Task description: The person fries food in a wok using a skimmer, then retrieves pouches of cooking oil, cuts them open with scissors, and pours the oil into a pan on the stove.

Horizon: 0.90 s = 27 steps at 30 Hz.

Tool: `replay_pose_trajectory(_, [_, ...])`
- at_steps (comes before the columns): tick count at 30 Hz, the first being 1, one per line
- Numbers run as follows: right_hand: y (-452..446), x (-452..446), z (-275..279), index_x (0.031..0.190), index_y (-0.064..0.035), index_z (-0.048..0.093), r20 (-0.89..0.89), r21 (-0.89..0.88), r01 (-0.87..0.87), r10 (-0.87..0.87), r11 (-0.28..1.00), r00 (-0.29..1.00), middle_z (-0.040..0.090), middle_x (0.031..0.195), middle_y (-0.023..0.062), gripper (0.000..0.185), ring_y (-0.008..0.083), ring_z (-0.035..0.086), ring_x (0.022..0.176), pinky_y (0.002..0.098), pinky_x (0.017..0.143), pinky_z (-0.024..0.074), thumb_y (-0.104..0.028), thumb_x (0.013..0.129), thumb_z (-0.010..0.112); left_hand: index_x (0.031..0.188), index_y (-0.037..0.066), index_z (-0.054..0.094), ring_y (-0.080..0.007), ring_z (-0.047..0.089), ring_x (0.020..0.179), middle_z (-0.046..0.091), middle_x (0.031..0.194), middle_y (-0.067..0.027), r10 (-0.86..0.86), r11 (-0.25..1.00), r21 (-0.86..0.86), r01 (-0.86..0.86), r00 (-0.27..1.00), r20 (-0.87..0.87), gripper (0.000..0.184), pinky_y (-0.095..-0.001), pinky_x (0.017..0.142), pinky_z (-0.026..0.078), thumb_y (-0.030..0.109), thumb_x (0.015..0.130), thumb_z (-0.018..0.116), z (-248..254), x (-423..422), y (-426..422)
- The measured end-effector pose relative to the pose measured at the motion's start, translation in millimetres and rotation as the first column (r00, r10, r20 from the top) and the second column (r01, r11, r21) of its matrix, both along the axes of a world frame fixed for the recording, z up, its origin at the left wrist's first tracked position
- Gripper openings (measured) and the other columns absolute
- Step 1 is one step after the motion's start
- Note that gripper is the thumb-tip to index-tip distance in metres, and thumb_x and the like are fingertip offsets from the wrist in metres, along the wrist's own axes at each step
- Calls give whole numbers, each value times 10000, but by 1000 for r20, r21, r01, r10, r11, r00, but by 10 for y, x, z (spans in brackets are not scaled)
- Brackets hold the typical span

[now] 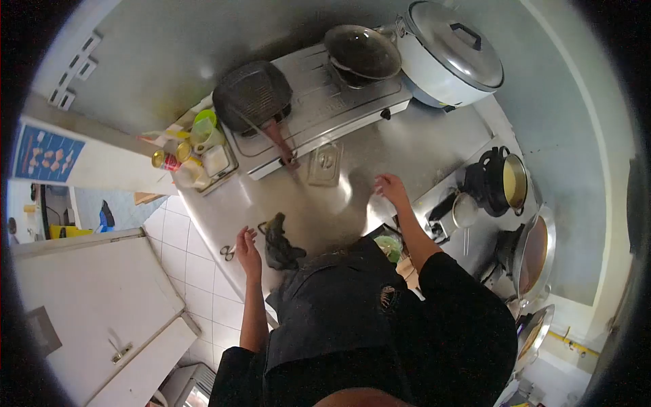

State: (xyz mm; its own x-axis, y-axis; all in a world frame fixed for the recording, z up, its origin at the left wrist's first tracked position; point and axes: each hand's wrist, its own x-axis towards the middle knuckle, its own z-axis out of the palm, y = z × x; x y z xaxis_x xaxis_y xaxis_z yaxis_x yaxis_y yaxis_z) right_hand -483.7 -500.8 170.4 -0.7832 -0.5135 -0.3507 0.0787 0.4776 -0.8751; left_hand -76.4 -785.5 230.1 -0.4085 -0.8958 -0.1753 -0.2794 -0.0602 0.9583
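My left hand [248, 249] is raised at the counter's left front edge, its fingers loosely apart and nothing in them. Right beside it lies a crumpled dark cloth [279, 245]. On its other side, the handles of a pair of scissors [227, 253] show at the edge. My right hand [392, 188] is over the steel counter [325, 217], fingers spread and holding nothing visible. A rectangular steel lid [325, 165] lies between my hands and the stove, nearest to my right hand.
A gas stove [319, 102] carries a ridged grill pan [252, 95] and a wok [363, 53]. Behind it, right, stands a big lidded cooker [441, 71]. Pots like the black one with yellow liquid [513, 182] line the right side. Cans and tubs [196, 159] stand left.
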Motion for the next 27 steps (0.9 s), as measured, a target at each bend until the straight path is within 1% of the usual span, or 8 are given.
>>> replay_pose_trajectory(3, [-535, -689, 302, 1027, -28, 677, 62, -13, 23, -22, 1000, 998, 688, 778, 72, 292, 132, 615, 577, 282, 530, 505, -287, 967, 557, 1237, -14, 556, -193, 634, 985, 653, 1071, -124, 18, 1000, -8, -18, 1000, 23, 354, -311, 836, 503, 259, 1034, 460, -214, -386, 126])
replay_pose_trajectory(5, [-933, -1113, 545, 1007, -36, 683, 215, -231, 145, -95, 962, 972, 686, 760, 66, 360, 121, 595, 561, 271, 521, 491, -373, 964, 565, 1234, -11, 558, -153, 619, 910, 653, 1045, -102, 27, 999, 19, -28, 1000, 8, 353, -274, 772, 495, 265, 1032, 470, -300, -599, 258])
replay_pose_trajectory(9, [-1684, -1794, 1182, 945, 29, 667, 373, -351, 290, -151, 890, 915, 661, 709, 84, 486, 108, 541, 511, 255, 460, 430, -446, 947, 565, 1190, -4, 577, -132, 607, 895, 646, 1011, -73, 46, 992, 118, -47, 999, 13, 297, -258, 790, 485, 226, 1024, 493, -262, -977, 553])
replay_pose_trajectory(12, [-2067, -2167, 1137, 849, 26, 666, 450, -406, 374, -174, 834, 876, 627, 620, 102, 396, 136, 506, 409, 260, 366, 388, -354, 935, 598, 1201, 5, 567, -131, 611, 895, 645, 1012, -74, 100, 984, 141, -108, 993, 58, 295, -259, 783, 485, 227, 1024, 487, -142, -1052, 812])
replay_pose_trajectory(15, [-2224, -2300, 1013, 782, 34, 628, 450, -378, 393, -205, 838, 869, 601, 596, 106, 317, 139, 486, 405, 266, 346, 358, -245, 927, 592, 1214, 0, 556, -146, 635, 900, 653, 1033, -94, 87, 989, 115, -96, 993, 79, 323, -269, 777, 497, 253, 1034, 466, -36, -952, 1016])
replay_pose_trajectory(18, [-2338, -2332, 905, 741, 44, 597, 472, -389, 566, -371, 727, 800, 587, 582, 109, 261, 138, 465, 397, 281, 337, 346, -150, 913, 568, 1222, -11, 552, -159, 643, 911, 657, 1028, -106, 167, 975, 127, -184, 976, 139, 350, -279, 780, 507, 270, 1038, 453, -35, -837, 1203])
replay_pose_trajectory(21, [-2384, -2374, 898, 713, 52, 587, 495, -453, 629, -408, 632, 767, 602, 584, 125, 254, 148, 488, 397, 293, 335, 377, -97, 911, 531, 1230, -17, 548, -172, 647, 926, 663, 1015, -113, 242, 945, 173, -277, 950, 195, 369, -293, 798, 517, 282, 1041, 443, -53, -695, 1370])
replay_pose_trajectory(27, [-2437, -2267, 971, 702, 72, 580, 423, -488, 624, -460, 610, 781, 639, 619, 176, 281, 176, 546, 414, 324, 349, 452, -90, 925, 525, 1244, -20, 541, -188, 653, 943, 673, 1008, -118, 246, 943, 157, -293, 934, 261, 385, -314, 843, 524, 289, 1046, 424, -65, -688, 1487])
